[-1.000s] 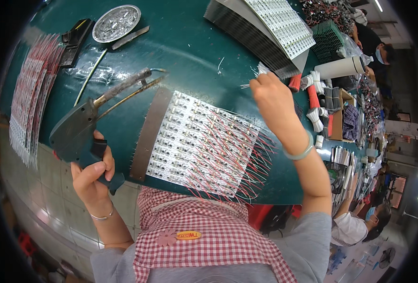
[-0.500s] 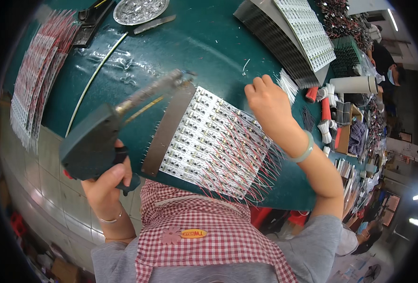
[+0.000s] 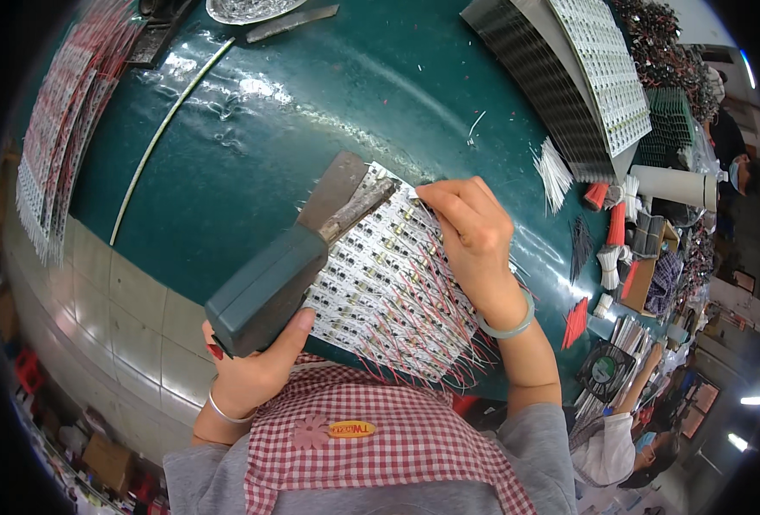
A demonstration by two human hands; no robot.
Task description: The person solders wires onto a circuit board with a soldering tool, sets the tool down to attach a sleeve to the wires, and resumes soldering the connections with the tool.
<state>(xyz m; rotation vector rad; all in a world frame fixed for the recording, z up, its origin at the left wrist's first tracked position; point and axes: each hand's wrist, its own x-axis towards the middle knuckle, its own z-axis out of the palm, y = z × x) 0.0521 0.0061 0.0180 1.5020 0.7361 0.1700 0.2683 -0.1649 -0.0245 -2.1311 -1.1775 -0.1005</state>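
Observation:
My left hand point(image 3: 255, 373) is wrapped round the grip of a dark green soldering gun point(image 3: 264, 287). The gun's metal barrel reaches over the far corner of a white circuit board panel point(image 3: 358, 279), which carries rows of small dark components. At that same corner my right hand point(image 3: 476, 232) has thumb and forefinger pinched together near the gun's tip; whatever they grip is too small to make out. Thin red and white wires point(image 3: 436, 330) spread over the panel's right and near part. Under its left edge lies a brown plate point(image 3: 333, 190).
Stacked wired panels point(image 3: 71, 137) lie at the far left, near a pale tube point(image 3: 161, 137). A metal dish point(image 3: 255, 7) and a flat strip point(image 3: 292, 23) are at the back. To the right are white wires point(image 3: 553, 176), red wires point(image 3: 575, 323) and a board stack point(image 3: 603, 77).
The soldering gun has swung right, its barrel now over the panel's far corner. My right hand has moved left and nearer, to that corner. The view has shifted slightly.

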